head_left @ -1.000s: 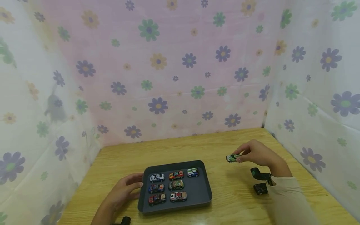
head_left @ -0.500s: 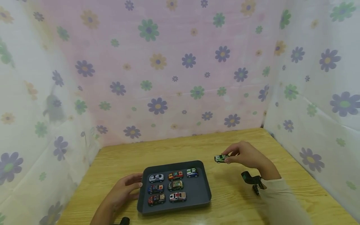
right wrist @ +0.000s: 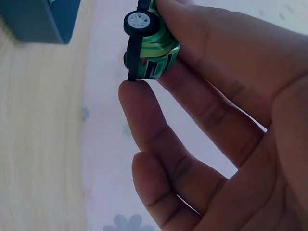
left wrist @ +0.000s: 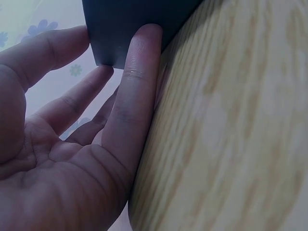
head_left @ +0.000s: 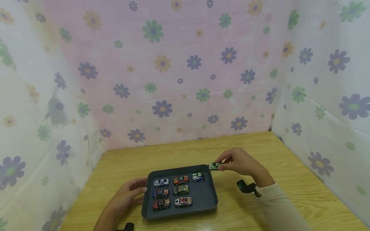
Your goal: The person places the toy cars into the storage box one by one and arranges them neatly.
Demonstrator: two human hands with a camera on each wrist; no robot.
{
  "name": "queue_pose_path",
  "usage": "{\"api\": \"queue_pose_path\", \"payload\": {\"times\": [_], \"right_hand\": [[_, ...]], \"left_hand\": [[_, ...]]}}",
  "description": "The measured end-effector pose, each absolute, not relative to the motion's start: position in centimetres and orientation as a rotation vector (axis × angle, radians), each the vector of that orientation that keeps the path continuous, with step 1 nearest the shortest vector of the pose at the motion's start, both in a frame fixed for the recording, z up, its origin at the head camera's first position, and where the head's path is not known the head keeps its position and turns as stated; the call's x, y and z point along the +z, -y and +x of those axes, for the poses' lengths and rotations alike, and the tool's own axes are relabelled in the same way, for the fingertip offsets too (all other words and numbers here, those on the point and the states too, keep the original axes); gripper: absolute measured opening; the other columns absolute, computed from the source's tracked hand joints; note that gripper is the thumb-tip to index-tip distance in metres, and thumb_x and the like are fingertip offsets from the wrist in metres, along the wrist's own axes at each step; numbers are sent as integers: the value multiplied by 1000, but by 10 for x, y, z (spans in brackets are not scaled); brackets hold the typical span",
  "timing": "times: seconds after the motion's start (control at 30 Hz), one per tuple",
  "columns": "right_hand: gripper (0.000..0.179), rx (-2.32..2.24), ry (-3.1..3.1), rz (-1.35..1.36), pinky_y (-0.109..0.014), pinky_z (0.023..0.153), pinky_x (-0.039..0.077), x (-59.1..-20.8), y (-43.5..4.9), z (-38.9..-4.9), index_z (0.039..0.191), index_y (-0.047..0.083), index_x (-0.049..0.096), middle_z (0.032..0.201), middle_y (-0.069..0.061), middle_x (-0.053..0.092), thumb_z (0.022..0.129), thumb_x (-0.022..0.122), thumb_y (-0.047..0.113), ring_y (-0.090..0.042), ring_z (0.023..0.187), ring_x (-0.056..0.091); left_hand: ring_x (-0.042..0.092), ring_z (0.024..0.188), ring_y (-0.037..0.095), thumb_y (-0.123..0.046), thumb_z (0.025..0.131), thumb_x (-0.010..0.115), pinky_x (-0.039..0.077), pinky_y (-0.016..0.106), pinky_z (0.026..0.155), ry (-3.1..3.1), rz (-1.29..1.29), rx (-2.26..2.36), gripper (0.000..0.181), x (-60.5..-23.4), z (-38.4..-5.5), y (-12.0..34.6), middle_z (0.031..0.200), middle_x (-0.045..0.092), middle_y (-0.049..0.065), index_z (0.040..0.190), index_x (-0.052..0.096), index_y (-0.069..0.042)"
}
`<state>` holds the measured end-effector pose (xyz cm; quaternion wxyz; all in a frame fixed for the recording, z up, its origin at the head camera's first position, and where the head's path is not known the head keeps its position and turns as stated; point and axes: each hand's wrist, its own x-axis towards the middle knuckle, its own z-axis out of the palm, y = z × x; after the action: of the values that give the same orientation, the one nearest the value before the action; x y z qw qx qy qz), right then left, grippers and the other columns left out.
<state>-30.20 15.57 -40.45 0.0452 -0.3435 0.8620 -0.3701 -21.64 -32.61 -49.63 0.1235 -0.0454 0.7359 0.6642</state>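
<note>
My right hand pinches a green and white toy car between thumb and fingers, held up at the far right corner of the dark grey tray. In the right wrist view the green toy car shows a wheel and its rear end, and the other fingers are loosely bent below it. Several toy cars stand in the tray, among them a white one, a red and yellow one and a green, white and blue one. My left hand touches the tray's left outer wall with its fingertips.
The wooden table runs back to a flowered cloth wall, with more cloth at both sides. Bare tray floor lies right of the cars. A black wrist mount juts out beneath my right wrist.
My right hand has carried the green toy car leftward to the tray's corner. A dark toy car, earlier seen beside my right wrist, is now hidden behind the forearm. My left hand stays put.
</note>
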Motion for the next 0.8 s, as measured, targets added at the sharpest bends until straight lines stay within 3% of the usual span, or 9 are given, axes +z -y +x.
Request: {"api": "queue_pose_path", "payload": {"times": [0.5,0.8], "right_hand": [[19,-1118,-2619,-1119,-26,70,59,-408,-120,-296,110,22,81,109,6,78,91,81,27,-9,91,71],[17,-1106,-2567,-1145,-25,68,59,-418,-101,-296,107,20,82,101,7,78,90,82,25,-6,81,71]], "left_hand": [[65,121,25,-20,97,73,61,48,95,-2131,-113,1949,61,-496,-219,320,149,53,21,151,50,-3],[64,122,24,-19,99,71,61,47,95,-2149,-96,1945,61,-493,-213,324,152,50,24,152,48,-2]]}}
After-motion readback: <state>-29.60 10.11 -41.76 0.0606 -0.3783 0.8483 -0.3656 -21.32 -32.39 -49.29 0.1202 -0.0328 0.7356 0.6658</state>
